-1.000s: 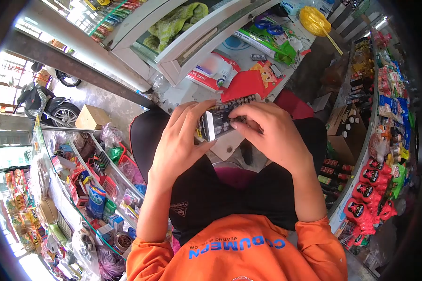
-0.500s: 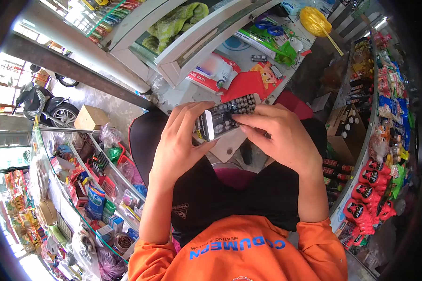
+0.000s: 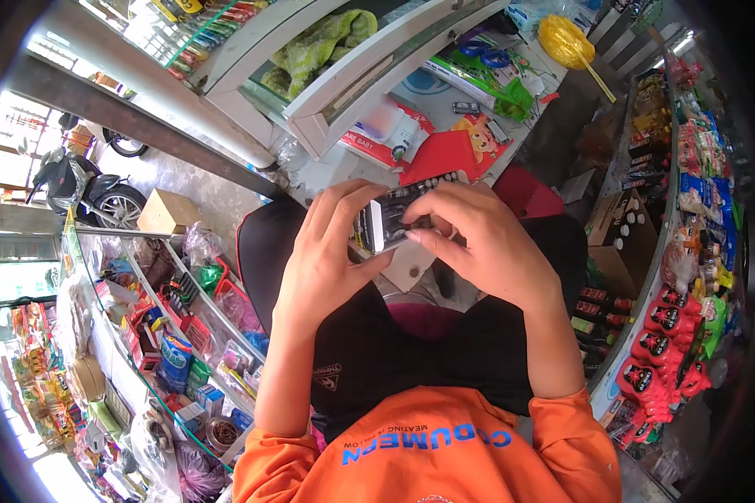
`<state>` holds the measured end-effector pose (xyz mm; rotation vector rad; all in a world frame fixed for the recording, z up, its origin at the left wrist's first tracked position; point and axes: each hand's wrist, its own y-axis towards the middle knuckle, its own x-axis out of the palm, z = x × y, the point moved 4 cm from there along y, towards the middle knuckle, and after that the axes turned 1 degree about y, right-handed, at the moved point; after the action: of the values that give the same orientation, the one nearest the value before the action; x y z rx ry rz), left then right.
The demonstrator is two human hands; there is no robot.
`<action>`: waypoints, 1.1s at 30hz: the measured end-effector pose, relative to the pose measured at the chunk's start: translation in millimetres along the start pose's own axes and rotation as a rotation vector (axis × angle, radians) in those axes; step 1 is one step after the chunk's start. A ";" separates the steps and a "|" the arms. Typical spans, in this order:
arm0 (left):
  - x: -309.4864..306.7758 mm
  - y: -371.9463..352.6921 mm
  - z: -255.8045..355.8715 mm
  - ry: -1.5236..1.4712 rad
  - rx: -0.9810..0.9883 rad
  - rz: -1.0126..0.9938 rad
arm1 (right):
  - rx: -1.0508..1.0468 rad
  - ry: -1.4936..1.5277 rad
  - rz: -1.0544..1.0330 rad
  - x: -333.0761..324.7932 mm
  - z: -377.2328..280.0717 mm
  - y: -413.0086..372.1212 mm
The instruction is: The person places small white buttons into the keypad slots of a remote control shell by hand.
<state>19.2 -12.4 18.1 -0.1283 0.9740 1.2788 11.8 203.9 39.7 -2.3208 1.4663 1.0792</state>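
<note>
A small dark box of batteries [image 3: 376, 226], its white end flap showing, is held over the lap. My left hand [image 3: 329, 251] is closed around its left end, thumb below and fingers along the upper side. Rows of silver-ended batteries [image 3: 434, 182] show along the far edge of the box. Bent over its open top, my right hand [image 3: 486, 239] has thumb and forefinger curled close together near the middle. Whatever lies between those fingertips is hidden, and the hand covers the right part of the box.
Ahead stands a counter with a red envelope [image 3: 436, 158], a baby wipes pack [image 3: 390, 134], a small battery pack [image 3: 466, 107] and blue-handled scissors [image 3: 484, 52]. A white-framed drawer [image 3: 310, 126] juts toward me. Goods shelves flank both sides, with a cardboard box [image 3: 617, 235] at right.
My right hand has shifted left across the box, its fingers curling more and covering more of the batteries. My left hand keeps its hold; the view has moved slightly.
</note>
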 end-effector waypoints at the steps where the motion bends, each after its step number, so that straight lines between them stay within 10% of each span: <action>1: 0.1 -0.1 -0.3 -0.010 -0.002 -0.005 | -0.001 -0.001 0.002 1.1 1.4 -0.5; 33: 2.8 -3.2 -1.7 -0.025 0.044 0.003 | 0.001 -0.206 0.148 -1.4 1.8 5.5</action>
<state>20.8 -12.3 13.8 -0.0768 0.9801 1.2581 5.9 203.0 40.5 -2.0551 1.5753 1.3102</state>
